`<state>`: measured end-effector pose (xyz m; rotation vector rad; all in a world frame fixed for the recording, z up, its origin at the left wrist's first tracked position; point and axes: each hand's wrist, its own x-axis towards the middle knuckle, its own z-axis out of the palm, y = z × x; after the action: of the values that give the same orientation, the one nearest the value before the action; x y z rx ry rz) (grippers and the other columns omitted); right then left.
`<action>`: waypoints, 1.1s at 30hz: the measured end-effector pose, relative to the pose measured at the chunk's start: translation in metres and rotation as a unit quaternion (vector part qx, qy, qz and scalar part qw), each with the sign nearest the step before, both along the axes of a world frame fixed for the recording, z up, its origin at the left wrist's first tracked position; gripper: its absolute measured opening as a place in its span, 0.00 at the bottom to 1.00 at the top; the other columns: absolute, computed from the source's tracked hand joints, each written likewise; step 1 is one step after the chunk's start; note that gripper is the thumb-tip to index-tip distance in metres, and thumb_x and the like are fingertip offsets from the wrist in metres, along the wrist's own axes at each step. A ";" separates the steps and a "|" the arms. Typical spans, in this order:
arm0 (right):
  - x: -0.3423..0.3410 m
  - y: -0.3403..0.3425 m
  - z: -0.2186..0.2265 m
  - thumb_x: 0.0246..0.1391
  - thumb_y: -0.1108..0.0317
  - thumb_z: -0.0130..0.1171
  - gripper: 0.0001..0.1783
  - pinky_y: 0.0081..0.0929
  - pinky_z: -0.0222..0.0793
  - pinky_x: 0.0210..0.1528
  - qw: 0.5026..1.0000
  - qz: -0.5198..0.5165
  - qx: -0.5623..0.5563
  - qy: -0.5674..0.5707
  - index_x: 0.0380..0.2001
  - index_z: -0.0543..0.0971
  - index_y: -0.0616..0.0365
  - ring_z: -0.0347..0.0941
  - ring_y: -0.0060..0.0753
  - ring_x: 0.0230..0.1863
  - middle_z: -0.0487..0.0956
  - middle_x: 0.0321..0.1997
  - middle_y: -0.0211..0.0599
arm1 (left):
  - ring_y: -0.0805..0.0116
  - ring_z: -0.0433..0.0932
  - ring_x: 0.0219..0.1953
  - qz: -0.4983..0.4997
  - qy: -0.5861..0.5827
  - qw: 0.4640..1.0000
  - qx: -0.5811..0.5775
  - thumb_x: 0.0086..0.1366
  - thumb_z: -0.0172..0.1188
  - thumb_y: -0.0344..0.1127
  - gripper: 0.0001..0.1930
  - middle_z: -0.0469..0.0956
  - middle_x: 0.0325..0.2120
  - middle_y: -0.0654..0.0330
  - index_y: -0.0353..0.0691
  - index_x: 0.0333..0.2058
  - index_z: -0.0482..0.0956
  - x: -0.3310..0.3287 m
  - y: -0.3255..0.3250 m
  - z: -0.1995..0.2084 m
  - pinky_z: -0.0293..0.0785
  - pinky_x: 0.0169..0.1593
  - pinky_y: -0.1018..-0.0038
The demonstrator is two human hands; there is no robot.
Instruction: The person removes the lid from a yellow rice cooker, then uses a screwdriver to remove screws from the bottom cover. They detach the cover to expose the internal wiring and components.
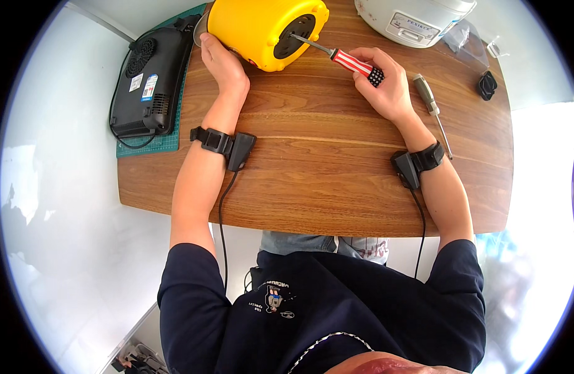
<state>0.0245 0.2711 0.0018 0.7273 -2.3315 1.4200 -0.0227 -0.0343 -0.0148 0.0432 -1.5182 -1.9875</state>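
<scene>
A yellow round appliance (243, 28) lies on its side at the far edge of the view, its black slotted base (297, 36) turned to the right. My left hand (223, 65) is closed against its left end, by a silver rim (201, 28); some of the fingers are hidden behind the body. In my right hand (386, 84) is a screwdriver (349, 62) with a red-and-white striped handle. Its shaft slants up to the left, and the tip meets the black base.
A grey-handled screwdriver (427, 96) lies right of my right hand. Beyond it are a small black part (486, 85) and a clear plastic bag (464, 43). A white rice cooker (414, 19) stands far right. At left, a black flat appliance (143, 87) rests on a green cutting mat (168, 142).
</scene>
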 end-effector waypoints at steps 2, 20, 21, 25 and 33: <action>0.001 0.000 0.001 0.50 0.73 0.61 0.17 0.33 0.76 0.45 1.000 -0.001 0.000 -0.005 0.45 0.82 0.61 0.81 0.41 0.40 0.84 0.40 0.43 | 0.70 0.73 0.48 0.001 0.000 1.000 -0.001 0.83 0.37 0.52 0.24 0.76 0.46 0.61 0.36 0.51 0.73 0.000 0.001 0.001 0.68 0.54 0.71; 0.000 0.000 0.000 0.50 0.73 0.61 0.17 0.33 0.76 0.47 1.000 -0.002 0.007 0.012 0.45 0.82 0.60 0.81 0.42 0.42 0.84 0.41 0.43 | 0.70 0.72 0.49 0.000 0.003 1.000 -0.001 0.83 0.37 0.51 0.24 0.75 0.47 0.61 0.36 0.50 0.73 -0.001 -0.001 -0.002 0.67 0.56 0.70; 0.000 0.000 0.000 0.50 0.73 0.61 0.17 0.33 0.76 0.47 1.000 -0.003 0.008 0.011 0.45 0.82 0.60 0.81 0.42 0.42 0.84 0.41 0.43 | 0.70 0.72 0.49 -0.002 0.003 1.000 0.001 0.83 0.37 0.51 0.24 0.75 0.47 0.61 0.36 0.50 0.73 -0.001 -0.001 -0.002 0.67 0.56 0.70; 0.001 0.000 0.001 0.50 0.73 0.61 0.17 0.33 0.76 0.47 1.000 -0.004 0.008 0.006 0.45 0.82 0.60 0.82 0.42 0.42 0.84 0.41 0.43 | 0.71 0.72 0.48 -0.009 0.002 1.000 0.006 0.83 0.37 0.51 0.23 0.75 0.46 0.62 0.37 0.49 0.74 -0.002 -0.003 -0.003 0.67 0.55 0.71; 0.001 0.000 0.002 0.50 0.73 0.61 0.17 0.33 0.76 0.48 1.000 -0.004 0.008 0.003 0.45 0.82 0.61 0.82 0.42 0.43 0.84 0.42 0.43 | 0.73 0.71 0.45 -0.004 -0.003 1.000 0.005 0.83 0.37 0.51 0.22 0.75 0.43 0.64 0.38 0.46 0.74 -0.002 -0.003 -0.003 0.67 0.52 0.72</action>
<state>0.0257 0.2710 0.0040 0.7262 -2.3414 1.3952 -0.0251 -0.0378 -0.0177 0.0472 -1.5146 -2.0016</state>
